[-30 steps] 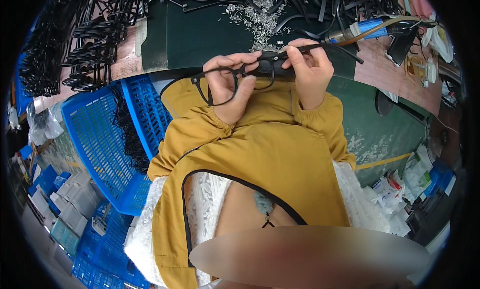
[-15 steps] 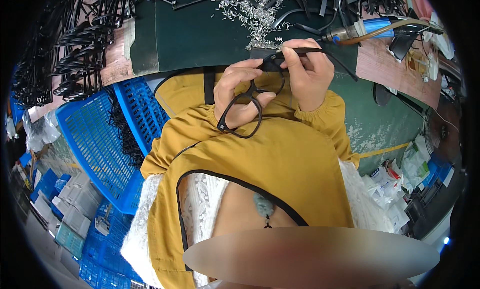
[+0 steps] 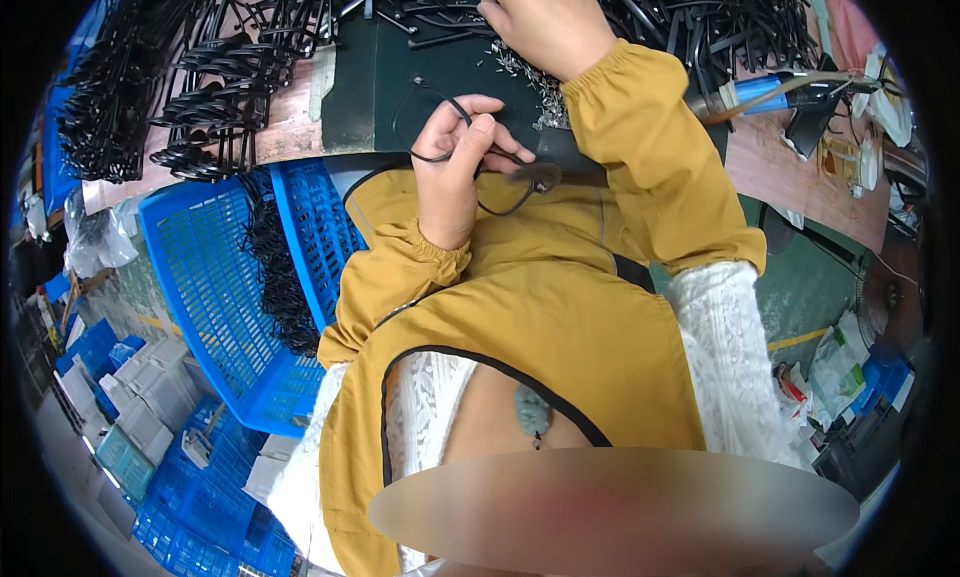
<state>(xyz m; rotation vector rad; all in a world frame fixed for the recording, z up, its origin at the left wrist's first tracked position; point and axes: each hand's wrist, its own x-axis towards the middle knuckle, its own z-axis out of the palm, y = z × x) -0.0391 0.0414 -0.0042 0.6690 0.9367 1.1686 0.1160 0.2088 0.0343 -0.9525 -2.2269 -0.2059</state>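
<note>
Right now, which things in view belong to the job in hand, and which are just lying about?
Likely the job:
- glasses frame, in the left hand
- black glasses arms, near the right hand
- small metal pins

Seemingly lying about:
- plastic bag
- white boxes

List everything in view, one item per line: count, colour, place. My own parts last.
Glasses frame: one, black, in the left grip
Temple arms: many, mostly black, along the bench's far side
Stacked slender parts: many, black, bench left
Small pins: many, silvery, on the mat
Mat: one, dark green, on the bench
Bench: one, pinkish, ahead
Handheld tool: one, blue and metallic, bench right
Basket: at least one, blue, left, holding black pieces
Boxes: several, white, lower left
Plastic bag: at least one, clear, far left
Smock: one, mustard, worn
Pendant: one, grey-green, at the chest
Grips: two, left before the chest, right at the temple arms
</note>
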